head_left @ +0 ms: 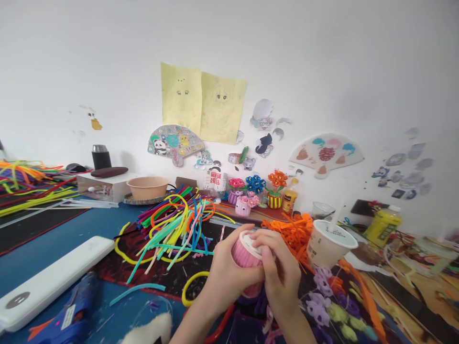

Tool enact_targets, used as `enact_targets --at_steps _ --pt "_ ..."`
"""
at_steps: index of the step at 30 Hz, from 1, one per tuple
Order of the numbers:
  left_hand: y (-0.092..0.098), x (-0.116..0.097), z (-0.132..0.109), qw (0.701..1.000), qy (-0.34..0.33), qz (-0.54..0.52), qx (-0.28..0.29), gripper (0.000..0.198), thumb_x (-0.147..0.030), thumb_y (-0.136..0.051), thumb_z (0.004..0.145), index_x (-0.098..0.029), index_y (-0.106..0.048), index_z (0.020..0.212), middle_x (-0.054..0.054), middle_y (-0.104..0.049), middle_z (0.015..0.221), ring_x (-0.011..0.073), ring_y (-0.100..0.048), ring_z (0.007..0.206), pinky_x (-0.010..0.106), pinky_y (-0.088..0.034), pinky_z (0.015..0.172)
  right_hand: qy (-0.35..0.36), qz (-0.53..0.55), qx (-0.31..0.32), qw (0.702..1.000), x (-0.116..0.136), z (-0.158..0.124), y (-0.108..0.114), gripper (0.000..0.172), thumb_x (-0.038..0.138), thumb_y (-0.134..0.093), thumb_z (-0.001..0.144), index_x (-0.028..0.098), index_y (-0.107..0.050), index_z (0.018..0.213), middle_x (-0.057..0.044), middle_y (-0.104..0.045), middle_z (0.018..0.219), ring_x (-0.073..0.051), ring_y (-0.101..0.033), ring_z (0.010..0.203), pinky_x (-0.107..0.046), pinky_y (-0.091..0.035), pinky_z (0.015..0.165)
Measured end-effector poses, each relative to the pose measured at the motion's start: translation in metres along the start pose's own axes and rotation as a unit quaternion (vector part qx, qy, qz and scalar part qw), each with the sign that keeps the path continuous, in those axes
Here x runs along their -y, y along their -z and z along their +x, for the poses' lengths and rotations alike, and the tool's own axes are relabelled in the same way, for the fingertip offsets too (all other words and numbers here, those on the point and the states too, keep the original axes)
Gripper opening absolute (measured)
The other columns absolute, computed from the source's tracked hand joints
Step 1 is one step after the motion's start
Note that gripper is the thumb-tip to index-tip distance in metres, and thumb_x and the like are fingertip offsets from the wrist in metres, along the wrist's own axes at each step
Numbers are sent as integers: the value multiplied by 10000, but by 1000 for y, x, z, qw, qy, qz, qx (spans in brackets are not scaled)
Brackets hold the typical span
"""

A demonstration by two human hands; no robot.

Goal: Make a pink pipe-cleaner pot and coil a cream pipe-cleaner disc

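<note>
Fingers of your left hand (224, 276) and right hand (282, 277) are gripping a pink ribbed cup (245, 254) together at the lower centre of the frame, just below the pile of coloured pipe cleaners (175, 222) and left of the white paper cup (328, 244).

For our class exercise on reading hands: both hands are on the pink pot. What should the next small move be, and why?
Probably turn the pink pot a little in the left hand and press along its white rim. The left hand cups the ribbed side, the right hand touches the rim, and neither holds a tool or loose stem.
</note>
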State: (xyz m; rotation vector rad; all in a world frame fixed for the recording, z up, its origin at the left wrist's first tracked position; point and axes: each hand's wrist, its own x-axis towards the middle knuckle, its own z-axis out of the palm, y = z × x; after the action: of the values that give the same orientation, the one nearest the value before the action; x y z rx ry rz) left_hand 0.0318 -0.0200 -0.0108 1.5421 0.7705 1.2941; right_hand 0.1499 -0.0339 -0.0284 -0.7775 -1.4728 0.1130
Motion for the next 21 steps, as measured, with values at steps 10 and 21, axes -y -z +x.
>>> enact_targets --at_steps 10,21 --pt "-14 -6 -11 996 35 -78 4 629 -120 -771 546 -141 -646 1162 35 -724 1076 268 -658 1010 293 -524 899 57 -8 -21 998 3 -1 5 237 174 -396 931 224 -611 845 -50 -615 885 -230 -587 866 -377 -441 808" --pt "-15 -6 -11 998 15 -56 20 621 -107 -750 592 -176 -592 1189 22 -694 1086 215 -636 996 261 -495 880 42 54 -34 997 6 -1 2 228 160 -356 972 218 -555 877 -22 -590 920 -182 -558 904 -327 -420 841"
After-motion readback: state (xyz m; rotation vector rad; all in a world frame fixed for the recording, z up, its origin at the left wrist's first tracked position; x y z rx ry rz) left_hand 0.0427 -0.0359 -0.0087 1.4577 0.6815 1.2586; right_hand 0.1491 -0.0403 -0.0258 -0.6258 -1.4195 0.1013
